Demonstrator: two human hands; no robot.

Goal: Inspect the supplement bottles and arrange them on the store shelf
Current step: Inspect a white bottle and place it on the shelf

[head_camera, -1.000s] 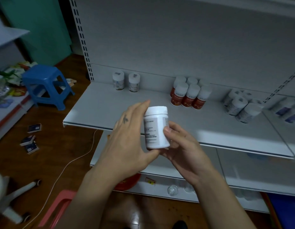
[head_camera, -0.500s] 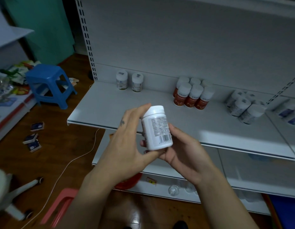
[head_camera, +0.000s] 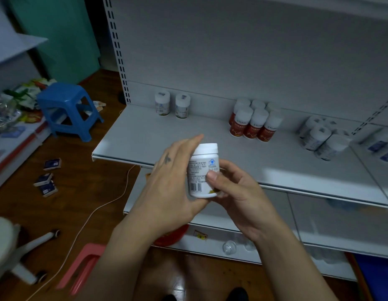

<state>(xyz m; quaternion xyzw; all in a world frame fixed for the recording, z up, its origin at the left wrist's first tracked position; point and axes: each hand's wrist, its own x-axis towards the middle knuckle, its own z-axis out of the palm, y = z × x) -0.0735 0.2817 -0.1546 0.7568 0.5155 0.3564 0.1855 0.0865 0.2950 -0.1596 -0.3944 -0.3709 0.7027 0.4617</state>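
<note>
You've got one bottle (head_camera: 202, 168) in hand, upright, barcode side toward you, held in the air just in front of the shelf edge and not on it yet. Your left hand (head_camera: 167, 181) wraps its left side, fingers (head_camera: 188, 145) curled up toward the cap. Your right hand (head_camera: 238, 192) grips the other side w/ the thumb pressed on the label. Both hands are closed round it, so you're prob. mid-check on this one.

Below, on the lower shelf (head_camera: 275, 218), a loose bottle (head_camera: 229, 246) lies on its side w/ some clear shapes beside it. Can't tell if those are stock to be sorted.

Farther out, the shelf (head_camera: 145, 137) carries what's placed so far:
- Two white-cap bottles (head_camera: 182, 105) side by side at the back left.
- A red-label group (head_camera: 253, 124) in tight rows mid-back.
- A white group (head_camera: 319, 137) to the right.
- Blue-label bottles (head_camera: 381, 144) in the next bay.

Est. progress: a good part is done. Left to do: finish reading this label, then set the bottle down. It looks like the back-left pair, so it likely goes in the gap between them and the red-label group. Anything on the lower shelf comes after that.
</note>
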